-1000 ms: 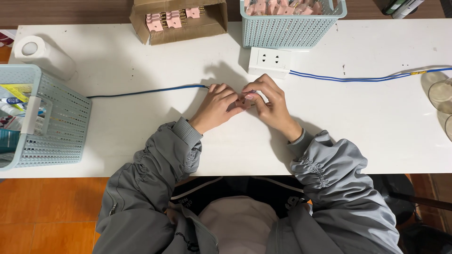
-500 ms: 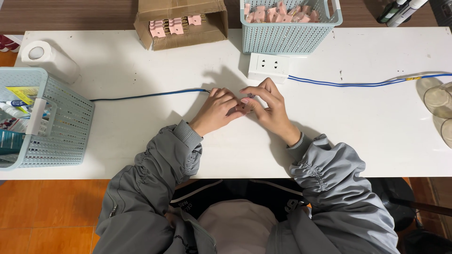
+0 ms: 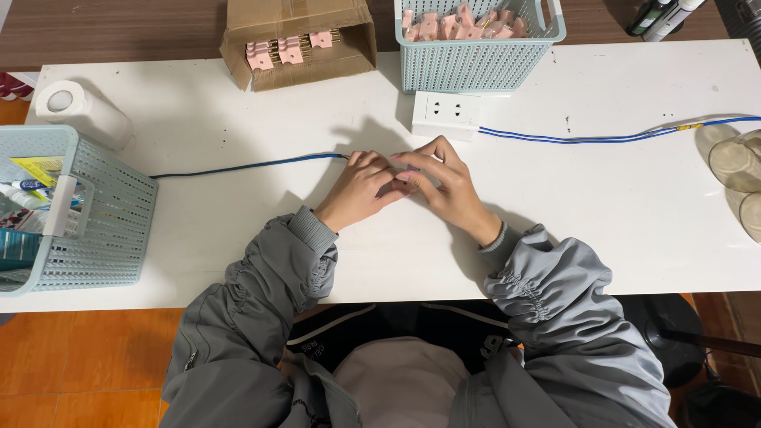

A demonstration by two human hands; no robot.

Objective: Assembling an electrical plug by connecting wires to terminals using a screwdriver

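Your left hand (image 3: 361,189) and right hand (image 3: 448,186) meet with fingers curled around a small pink part (image 3: 410,169), the blue cable (image 3: 246,166) running toward 9 o'clock.

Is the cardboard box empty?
No, the cardboard box lies open on its side with pink plugs inside.

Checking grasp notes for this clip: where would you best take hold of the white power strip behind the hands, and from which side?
Grip the white power strip across its two long edges, coming from above. It lies flat, sockets up; the teal basket crowds its far side, and the blue cable leaves its right end.
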